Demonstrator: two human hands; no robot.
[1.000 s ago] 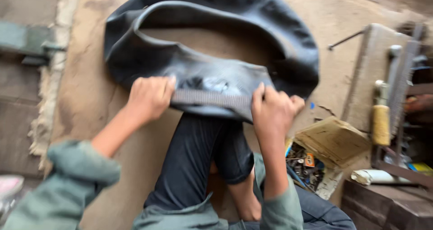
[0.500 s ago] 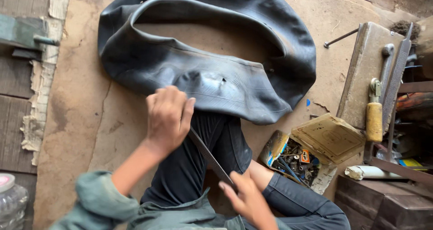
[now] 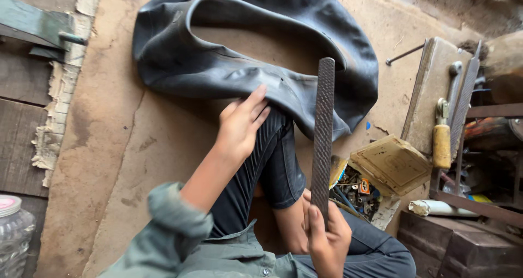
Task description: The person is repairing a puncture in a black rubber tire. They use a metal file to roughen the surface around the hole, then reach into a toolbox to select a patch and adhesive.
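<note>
**While the rasp is raised, the tube waits on my knee**

My right hand (image 3: 327, 237) grips a long rasp file (image 3: 322, 136) upright by its lower end, clear of the rubber. My left hand (image 3: 239, 123), open, fingers extended, rests by the black inner tube (image 3: 180, 55) draped over my knee on the workshop floor (image 3: 109, 163).

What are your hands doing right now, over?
Right hand shut on metal file, held upright. Left hand open, fingers resting on black inner tube over the knee. Nothing between them.

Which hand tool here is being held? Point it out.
The long dark rasp file, gripped upright at its lower end by the right hand. The yellow-handled tool and others lie untouched on the bench at the right.
</note>
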